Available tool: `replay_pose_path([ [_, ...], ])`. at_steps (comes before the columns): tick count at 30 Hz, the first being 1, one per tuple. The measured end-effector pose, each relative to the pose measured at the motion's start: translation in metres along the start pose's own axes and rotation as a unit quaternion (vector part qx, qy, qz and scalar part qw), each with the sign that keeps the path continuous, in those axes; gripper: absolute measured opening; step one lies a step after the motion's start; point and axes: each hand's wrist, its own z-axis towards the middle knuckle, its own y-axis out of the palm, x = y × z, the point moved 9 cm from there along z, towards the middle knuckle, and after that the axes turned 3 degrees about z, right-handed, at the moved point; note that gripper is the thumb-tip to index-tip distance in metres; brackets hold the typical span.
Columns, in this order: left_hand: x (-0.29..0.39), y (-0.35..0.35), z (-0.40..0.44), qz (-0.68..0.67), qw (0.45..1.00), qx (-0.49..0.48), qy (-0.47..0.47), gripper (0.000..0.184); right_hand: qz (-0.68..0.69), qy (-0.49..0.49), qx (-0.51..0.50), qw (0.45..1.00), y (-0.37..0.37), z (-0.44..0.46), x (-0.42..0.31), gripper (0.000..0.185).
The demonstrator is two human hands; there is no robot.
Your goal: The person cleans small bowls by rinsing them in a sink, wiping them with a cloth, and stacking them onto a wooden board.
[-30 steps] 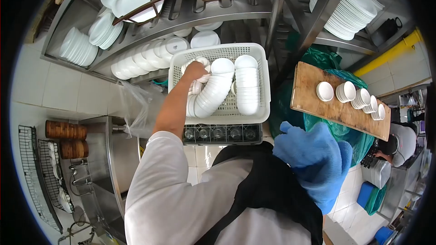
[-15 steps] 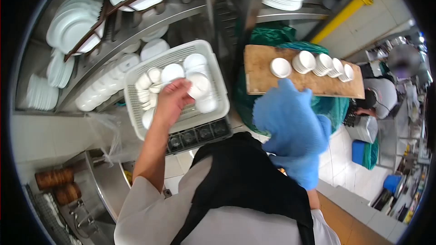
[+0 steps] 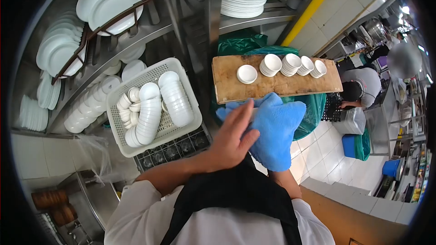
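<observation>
My left hand (image 3: pixel 232 139) reaches across to the blue cloth (image 3: pixel 277 127), its thumb and fingers pinched at the cloth's left side. Between them a pale edge of a small white bowl (image 3: pixel 255 111) shows; most of it is hidden. The cloth drapes over my right hand, so those fingers are covered and only the wrist appears below. Just beyond the cloth is a wooden board (image 3: pixel 227 86) bearing several short stacks of small white bowls (image 3: pixel 290 63). To the left, a white plastic basket (image 3: pixel 121 147) holds rows of white bowls (image 3: pixel 177 102) and white spoons (image 3: pixel 129 109).
A black rack of glasses (image 3: pixel 181 147) sits under the basket. Steel shelves with white plates (image 3: pixel 113 9) rise at the left and back. Green plastic bags (image 3: pixel 309 118) hang below the board. Another person (image 3: pixel 363 84) bends at the right, near a yellow pipe (image 3: pixel 313 7).
My left hand has moved right from above the basket to the cloth, taking a small white bowl with it. The cloth has drawn closer to my body's middle.
</observation>
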Motion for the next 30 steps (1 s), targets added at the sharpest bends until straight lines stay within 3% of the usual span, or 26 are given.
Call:
replay_pose_path([
  [1, -0.003, 0.02, -0.004, 0.017, 0.996, -0.083, 0.013, 0.072, 0.013, 0.006, 0.008, 1.0, 0.005, -0.003, 0.004, 0.025],
  [6, -0.025, 0.022, 0.008, -0.019, 0.999, -0.014, -0.042, 0.07, 0.09, 0.002, 0.035, 0.995, 0.019, -0.018, 0.011, 0.023],
  [7, -0.039, 0.023, 0.014, -0.145, 0.981, -0.034, -0.121, 0.068, 0.097, -0.015, 0.029, 0.995, 0.017, -0.02, 0.008, 0.023],
  [9, -0.064, 0.041, 0.013, -0.371, 0.895, -0.043, -0.242, 0.057, 0.095, -0.051, 0.001, 0.994, 0.017, -0.026, 0.005, 0.024],
  [13, -0.081, 0.058, 0.011, -0.377, 0.876, -0.035, -0.299, 0.043, 0.088, -0.065, -0.024, 0.994, 0.017, -0.032, 0.013, 0.025],
  [15, -0.087, 0.07, 0.01, -0.444, 0.825, -0.059, -0.345, 0.032, 0.111, -0.034, -0.009, 0.993, 0.011, -0.03, 0.026, 0.025],
  [16, -0.092, 0.074, 0.013, -0.441, 0.826, -0.064, -0.346, 0.032, 0.128, -0.012, 0.002, 0.992, 0.007, -0.029, 0.033, 0.026],
  [18, -0.108, 0.073, 0.025, -0.367, 0.877, -0.046, -0.305, 0.033, 0.173, 0.038, 0.023, 0.984, -0.001, -0.03, 0.051, 0.027],
  [22, -0.125, 0.066, 0.06, -0.346, 0.9, -0.077, -0.254, 0.032, 0.28, 0.154, 0.052, 0.946, -0.015, -0.044, 0.091, 0.029],
  [24, -0.135, 0.042, 0.089, -0.143, 0.956, -0.021, -0.255, 0.031, 0.319, 0.194, 0.057, 0.926, -0.017, -0.054, 0.106, 0.03],
  [25, -0.155, 0.043, 0.104, -0.139, 0.957, -0.023, -0.253, 0.031, 0.335, 0.21, 0.059, 0.917, -0.018, -0.058, 0.111, 0.031],
  [27, -0.196, 0.041, 0.131, -0.059, 0.992, 0.014, -0.108, 0.03, 0.362, 0.236, 0.059, 0.9, -0.017, -0.066, 0.121, 0.032],
  [30, -0.236, 0.057, 0.145, -0.062, 0.989, 0.006, -0.138, 0.03, 0.388, 0.26, 0.059, 0.883, -0.017, -0.072, 0.131, 0.034],
])
